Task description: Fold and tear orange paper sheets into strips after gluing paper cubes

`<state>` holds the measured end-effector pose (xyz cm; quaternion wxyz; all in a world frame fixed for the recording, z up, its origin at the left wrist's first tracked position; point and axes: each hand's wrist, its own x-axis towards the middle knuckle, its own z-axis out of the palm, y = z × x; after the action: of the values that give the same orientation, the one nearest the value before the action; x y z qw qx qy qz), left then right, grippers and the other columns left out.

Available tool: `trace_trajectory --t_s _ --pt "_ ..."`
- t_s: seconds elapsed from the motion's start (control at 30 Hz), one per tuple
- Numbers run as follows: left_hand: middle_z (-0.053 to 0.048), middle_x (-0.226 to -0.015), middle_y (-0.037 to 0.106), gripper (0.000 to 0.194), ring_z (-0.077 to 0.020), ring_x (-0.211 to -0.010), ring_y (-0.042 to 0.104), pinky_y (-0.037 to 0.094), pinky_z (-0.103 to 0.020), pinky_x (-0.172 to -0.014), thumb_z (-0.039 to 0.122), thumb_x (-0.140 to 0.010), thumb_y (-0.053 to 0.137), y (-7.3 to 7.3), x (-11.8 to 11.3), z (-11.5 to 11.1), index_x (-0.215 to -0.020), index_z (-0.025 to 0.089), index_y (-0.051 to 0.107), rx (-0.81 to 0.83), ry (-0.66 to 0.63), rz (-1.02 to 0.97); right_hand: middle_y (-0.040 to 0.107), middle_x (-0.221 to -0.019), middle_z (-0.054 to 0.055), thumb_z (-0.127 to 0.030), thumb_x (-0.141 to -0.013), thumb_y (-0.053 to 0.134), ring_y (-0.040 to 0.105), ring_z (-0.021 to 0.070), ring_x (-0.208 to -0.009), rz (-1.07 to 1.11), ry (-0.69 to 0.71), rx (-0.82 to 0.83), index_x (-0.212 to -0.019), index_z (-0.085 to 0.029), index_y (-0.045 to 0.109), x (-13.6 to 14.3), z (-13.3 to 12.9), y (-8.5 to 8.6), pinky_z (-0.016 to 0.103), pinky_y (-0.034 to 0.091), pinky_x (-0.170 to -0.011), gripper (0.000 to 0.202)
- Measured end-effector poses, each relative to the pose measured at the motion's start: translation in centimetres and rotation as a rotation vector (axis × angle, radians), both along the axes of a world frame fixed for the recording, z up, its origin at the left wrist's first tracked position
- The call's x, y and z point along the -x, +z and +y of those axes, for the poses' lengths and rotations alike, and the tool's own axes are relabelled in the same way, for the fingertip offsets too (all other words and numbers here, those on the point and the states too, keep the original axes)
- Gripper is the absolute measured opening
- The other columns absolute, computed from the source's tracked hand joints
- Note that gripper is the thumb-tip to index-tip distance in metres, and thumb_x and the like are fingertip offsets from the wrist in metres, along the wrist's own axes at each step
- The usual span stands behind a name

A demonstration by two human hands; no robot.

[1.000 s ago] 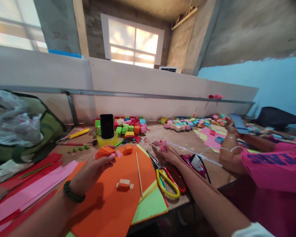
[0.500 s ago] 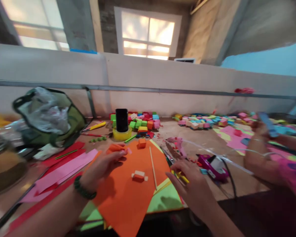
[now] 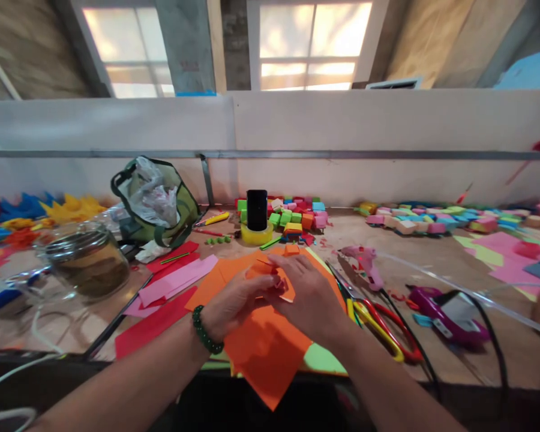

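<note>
A person's two hands meet above a smooth, pointed orange sheet (image 3: 267, 354) on a brown worktop (image 3: 346, 231). The left hand (image 3: 240, 297), wearing a green beaded bracelet (image 3: 200, 327), pinches a folded orange piece (image 3: 257, 270); the right hand (image 3: 312, 297) curves over it, its grip too hidden to tell. Metal-bladed scissors (image 3: 372, 313) and a pink glue gun (image 3: 368, 264) lie rightward; boxy blocks (image 3: 292, 219) cluster behind.

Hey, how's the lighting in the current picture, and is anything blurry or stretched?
Head view: the windows glare nearly white; head view: a soft shadow lies on the orange paper below the hands; head view: the glass jar looks soft, and fine detail around the fingers is hard to make out; head view: the left forearm seems stretched toward the bottom corner.
</note>
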<state>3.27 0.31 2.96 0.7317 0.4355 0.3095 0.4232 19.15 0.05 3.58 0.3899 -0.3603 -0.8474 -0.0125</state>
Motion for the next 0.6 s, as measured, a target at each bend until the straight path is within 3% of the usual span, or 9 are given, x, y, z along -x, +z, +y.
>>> trace_trajectory --t_s 0.07,0.17,0.23,0.3,0.37,0.47,0.53,0.6 --pt "-0.005 -0.088 0.064 0.020 -0.0172 -0.087 0.060 0.048 -0.030 -0.082 0.036 -0.078 0.068 0.1 0.2 -0.3 -0.086 0.017 0.069 -0.009 -0.045 0.015 0.066 -0.109 0.010 -0.016 -0.077 0.064 0.060 0.0261 -0.099 0.067 -0.013 0.060 -0.122 -0.019 0.052 -0.2 0.0 -0.1 0.043 0.051 -0.087 0.047" --pt "-0.008 -0.109 0.062 0.045 -0.0239 -0.103 0.058 0.046 -0.037 -0.089 0.037 -0.072 0.075 0.3 0.7 -0.6 -0.114 0.023 0.062 -0.108 -0.047 0.137 0.066 -0.105 0.008 -0.024 -0.077 0.067 0.061 0.0243 -0.097 0.215 -0.032 0.220 -0.123 -0.020 0.051 -0.8 0.0 0.2 0.042 0.049 -0.087 0.049" --pt "-0.009 -0.125 0.055 0.078 -0.0276 -0.114 0.052 0.042 -0.040 -0.095 0.026 -0.060 0.084 0.6 1.2 -0.8 -0.131 0.029 0.050 -0.293 0.084 0.278 0.066 -0.096 0.005 -0.030 -0.077 0.068 0.063 0.0214 -0.091 0.368 -0.006 0.436 -0.126 -0.020 0.049 -1.4 0.1 0.3 0.038 0.050 -0.083 0.054" --pt "-0.009 -0.135 0.048 0.093 -0.0300 -0.121 0.046 0.037 -0.042 -0.102 0.017 -0.053 0.087 1.0 1.5 -0.8 -0.135 0.031 0.047 -0.530 0.235 0.393 0.066 -0.088 0.003 -0.034 -0.077 0.069 0.064 0.0191 -0.085 0.531 0.067 0.685 -0.127 -0.020 0.047 -1.9 0.4 0.2 0.034 0.051 -0.076 0.056" --pt "-0.008 -0.138 0.047 0.086 -0.0317 -0.128 0.039 0.030 -0.042 -0.108 0.014 -0.054 0.085 1.5 1.6 -0.8 -0.131 0.030 0.052 -0.721 0.268 0.456 0.066 -0.085 0.002 -0.037 -0.076 0.070 0.064 0.0180 -0.082 0.637 0.160 0.894 -0.125 -0.019 0.049 -2.2 0.6 -0.1 0.030 0.051 -0.071 0.056" --pt "-0.008 -0.129 0.056 0.066 -0.0313 -0.124 0.044 0.031 -0.041 -0.107 0.012 -0.059 0.080 2.1 1.5 -0.6 -0.121 0.027 0.062 -0.808 0.133 0.527 0.068 -0.085 0.002 -0.038 -0.076 0.071 0.064 0.0172 -0.083 0.646 0.275 1.053 -0.121 -0.020 0.054 -2.0 0.7 -0.5 0.028 0.050 -0.070 0.051" --pt "-0.007 -0.115 0.064 0.051 -0.0284 -0.110 0.054 0.038 -0.038 -0.099 0.013 -0.063 0.077 2.2 1.4 -0.3 -0.111 0.025 0.067 -0.803 0.089 0.580 0.069 -0.091 0.003 -0.041 -0.078 0.068 0.064 0.0179 -0.088 0.617 0.300 1.078 -0.120 -0.021 0.055 -1.9 0.8 -0.5 0.030 0.050 -0.075 0.048" --pt "-0.006 -0.105 0.066 0.043 -0.0247 -0.096 0.059 0.043 -0.035 -0.090 0.016 -0.066 0.075 2.1 1.7 0.1 -0.107 0.023 0.067 -0.797 0.114 0.637 0.069 -0.100 0.006 -0.044 -0.079 0.066 0.064 0.0189 -0.094 0.625 0.258 1.004 -0.120 -0.021 0.055 -2.3 1.1 -0.3 0.033 0.050 -0.081 0.048"
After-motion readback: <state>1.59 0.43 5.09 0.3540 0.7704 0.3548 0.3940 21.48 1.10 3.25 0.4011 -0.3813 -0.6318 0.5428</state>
